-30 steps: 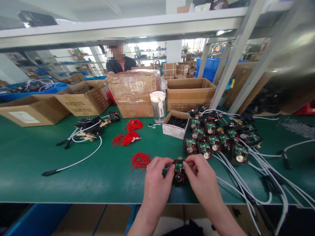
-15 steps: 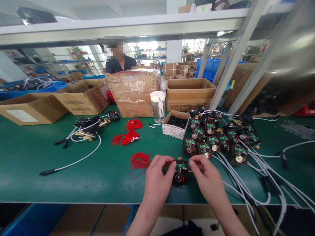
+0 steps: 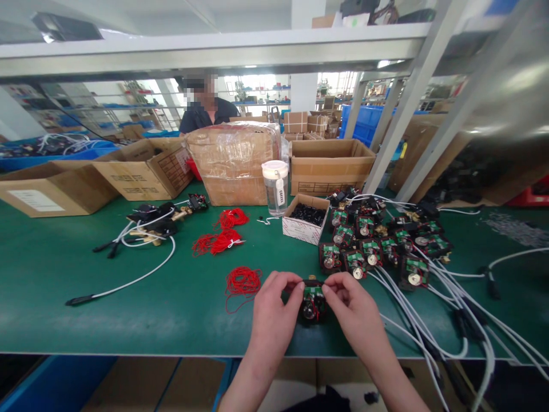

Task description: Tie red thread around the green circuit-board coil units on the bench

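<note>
Near the front edge of the table lies a small black housing [image 3: 314, 312] with a green circuit board, red wires and a round clear part. My left hand [image 3: 277, 303] pinches its upper left side between thumb and bent fingers. At the upper right corner of the housing, the thumb and index finger of my right hand [image 3: 354, 306] are closed together; whether a small wire lies between them is hidden. A coil of red wire [image 3: 243, 281] rests just left of my left hand. Several similar black housings with circuit boards [image 3: 371, 252] are grouped beyond my right hand.
White cables [image 3: 422, 315] run from the grouped housings over the front edge. An open carton of small black parts [image 3: 302, 229] and a clear jug [image 3: 275, 189] stand ahead. More red wire bundles [image 3: 223, 241] and cabled valves [image 3: 154, 223] lie left. Behind a wrapped box [image 3: 235, 163] is a person [image 3: 210, 111].
My right hand has moved left, and its fingertips now meet the upper right corner of the housing. My left hand stays in place on the left side.
</note>
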Motion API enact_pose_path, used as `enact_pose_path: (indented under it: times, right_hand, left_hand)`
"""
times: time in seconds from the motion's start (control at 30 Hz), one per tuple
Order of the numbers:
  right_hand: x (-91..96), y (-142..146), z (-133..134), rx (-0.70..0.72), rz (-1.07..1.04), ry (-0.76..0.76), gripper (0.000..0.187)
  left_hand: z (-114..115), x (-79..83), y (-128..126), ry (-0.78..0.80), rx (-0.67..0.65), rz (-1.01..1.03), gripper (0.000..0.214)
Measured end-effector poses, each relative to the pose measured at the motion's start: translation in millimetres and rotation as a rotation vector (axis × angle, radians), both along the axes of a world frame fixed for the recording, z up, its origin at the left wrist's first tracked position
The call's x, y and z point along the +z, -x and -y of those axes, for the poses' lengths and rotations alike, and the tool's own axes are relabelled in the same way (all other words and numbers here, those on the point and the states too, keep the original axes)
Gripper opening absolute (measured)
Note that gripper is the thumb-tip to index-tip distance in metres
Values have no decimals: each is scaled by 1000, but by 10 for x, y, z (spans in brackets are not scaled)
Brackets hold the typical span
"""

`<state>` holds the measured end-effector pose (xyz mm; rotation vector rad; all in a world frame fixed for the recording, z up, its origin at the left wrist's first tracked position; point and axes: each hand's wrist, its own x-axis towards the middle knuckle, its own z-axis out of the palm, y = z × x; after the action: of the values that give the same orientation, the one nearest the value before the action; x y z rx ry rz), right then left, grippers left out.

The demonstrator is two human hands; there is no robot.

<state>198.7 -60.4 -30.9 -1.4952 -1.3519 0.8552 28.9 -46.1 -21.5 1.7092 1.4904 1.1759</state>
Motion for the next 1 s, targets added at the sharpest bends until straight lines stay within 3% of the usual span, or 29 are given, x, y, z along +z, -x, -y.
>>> enact_pose_path:
  times: [0.6, 0.83, 1.0]
  right_hand:
    - [51, 70, -91, 26, 83, -58, 19]
    - [26, -48, -76, 106, -147, 47, 31]
    - [-19, -83, -67, 101, -132, 18, 29]
  left_hand:
    - [-37, 14, -8, -9, -22, 7, 9]
    - [-24, -18, 43, 17, -67, 55, 9]
    - [-2, -60, 86, 16, -89, 73, 13]
